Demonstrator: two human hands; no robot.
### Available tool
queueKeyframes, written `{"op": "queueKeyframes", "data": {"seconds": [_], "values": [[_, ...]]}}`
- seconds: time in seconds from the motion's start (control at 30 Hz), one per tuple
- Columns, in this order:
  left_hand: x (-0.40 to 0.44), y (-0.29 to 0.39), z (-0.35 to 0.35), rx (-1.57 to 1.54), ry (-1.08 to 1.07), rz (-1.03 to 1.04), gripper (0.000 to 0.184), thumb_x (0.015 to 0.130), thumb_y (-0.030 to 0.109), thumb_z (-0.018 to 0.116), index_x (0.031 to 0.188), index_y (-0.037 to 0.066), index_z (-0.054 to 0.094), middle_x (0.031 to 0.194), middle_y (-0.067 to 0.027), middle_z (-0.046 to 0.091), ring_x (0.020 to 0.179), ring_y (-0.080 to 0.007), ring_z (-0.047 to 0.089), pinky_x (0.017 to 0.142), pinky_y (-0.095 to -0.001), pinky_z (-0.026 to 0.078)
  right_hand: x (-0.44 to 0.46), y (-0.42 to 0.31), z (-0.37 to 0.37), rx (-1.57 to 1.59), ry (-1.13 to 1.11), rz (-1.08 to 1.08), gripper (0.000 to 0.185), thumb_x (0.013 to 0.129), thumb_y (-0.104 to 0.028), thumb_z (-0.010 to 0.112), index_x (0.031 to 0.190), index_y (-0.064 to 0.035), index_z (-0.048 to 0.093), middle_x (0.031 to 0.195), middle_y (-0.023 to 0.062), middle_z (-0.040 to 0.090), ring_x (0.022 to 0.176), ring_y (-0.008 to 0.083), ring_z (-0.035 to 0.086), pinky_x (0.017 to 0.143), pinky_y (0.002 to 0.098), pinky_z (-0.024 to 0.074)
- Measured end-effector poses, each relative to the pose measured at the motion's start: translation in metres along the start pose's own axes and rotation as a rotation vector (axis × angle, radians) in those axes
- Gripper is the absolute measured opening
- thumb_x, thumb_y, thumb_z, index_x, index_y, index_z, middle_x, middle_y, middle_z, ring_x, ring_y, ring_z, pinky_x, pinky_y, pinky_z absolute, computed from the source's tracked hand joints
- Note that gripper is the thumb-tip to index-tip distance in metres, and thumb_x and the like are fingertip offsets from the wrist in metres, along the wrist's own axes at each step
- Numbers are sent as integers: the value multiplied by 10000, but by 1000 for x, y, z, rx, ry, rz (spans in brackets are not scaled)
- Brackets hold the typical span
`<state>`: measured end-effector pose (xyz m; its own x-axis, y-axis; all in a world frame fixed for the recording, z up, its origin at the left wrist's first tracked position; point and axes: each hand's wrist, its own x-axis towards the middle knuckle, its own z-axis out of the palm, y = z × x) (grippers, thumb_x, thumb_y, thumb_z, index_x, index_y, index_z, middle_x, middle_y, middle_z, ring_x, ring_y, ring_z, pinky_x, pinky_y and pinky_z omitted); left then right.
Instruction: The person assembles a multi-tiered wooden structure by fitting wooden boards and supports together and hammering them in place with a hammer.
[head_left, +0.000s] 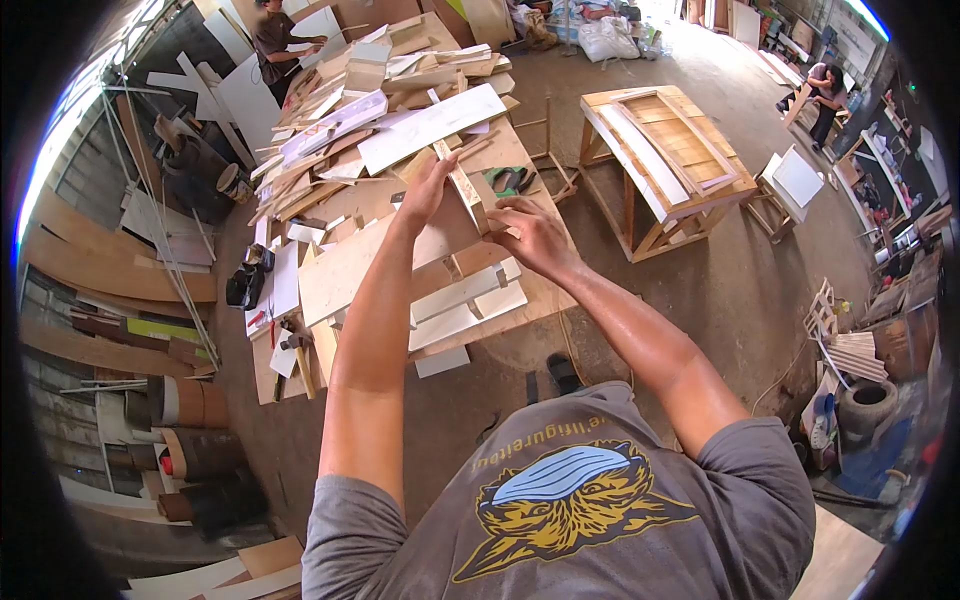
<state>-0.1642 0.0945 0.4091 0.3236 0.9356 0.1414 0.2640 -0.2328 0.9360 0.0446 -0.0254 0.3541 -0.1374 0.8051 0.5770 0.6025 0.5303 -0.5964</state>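
A narrow piece of wood (463,188) is held up over the workbench, its long edge pointing away from me. My left hand (430,192) grips its left side, fingers closed toward the far end. At the near end, my right hand (533,236) pinches it with bent fingers. Beneath my hands lies a wide plywood board (350,268), partly covered by my left forearm. White-faced slats (465,300) lie on the bench closer to me. Beyond my right hand rests a green object (510,180), partly hidden, whose kind I cannot make out.
A large heap of offcuts (390,85) covers the bench's far part. A hammer (299,345) lies near its left corner. To the right stands a wooden frame table (665,150). One person (275,45) stands at the far left, another (825,95) at the far right.
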Motion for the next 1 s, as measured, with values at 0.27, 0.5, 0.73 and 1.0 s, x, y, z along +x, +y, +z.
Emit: {"op": "queueKeyframes", "data": {"seconds": [0.27, 0.5, 0.73, 1.0], "values": [[4, 1, -4, 37, -20, -77, 691, 1006, 595, 519, 1345, -1, 605, 1300, -124, 627, 1255, -228, 535, 1122, -344, 350, -4, 0, 1, -13, -18, 7, 430, 862, -381, 798, 1221, -151, 745, 1289, 114, 649, 1142, 284, 669, 960, 411, 536], [3, -1, -3, 14, 12, 2, 669, 990, 619, 543, 1171, -18, 644, 1131, -94, 652, 1101, -194, 559, 1014, -310, 403, -4, -6, -1, 46, -41, 60, 467, 896, -417, 782, 1206, -71, 746, 1285, 143, 656, 1207, 301, 642, 1007, 412, 516], [9, -7, -6, 38, -24, -50, 663, 994, 612, 551, 1170, -21, 640, 1133, -91, 646, 1096, -188, 553, 1017, -323, 412, -4, 0, 2, -23, -22, 16, 459, 889, -450, 764, 1244, -161, 742, 1285, 84, 640, 1040, 255, 698, 920, 401, 545], [4, -2, -5, -10, -30, 0, 672, 1002, 603, 546, 1203, -33, 624, 1173, -101, 645, 1128, -192, 548, 1037, -329, 402, -3, -8, -4, 31, -67, 78, 497, 891, -438, 780, 1217, -65, 738, 1302, 136, 651, 1273, 305, 604, 1054, 422, 485]]}}
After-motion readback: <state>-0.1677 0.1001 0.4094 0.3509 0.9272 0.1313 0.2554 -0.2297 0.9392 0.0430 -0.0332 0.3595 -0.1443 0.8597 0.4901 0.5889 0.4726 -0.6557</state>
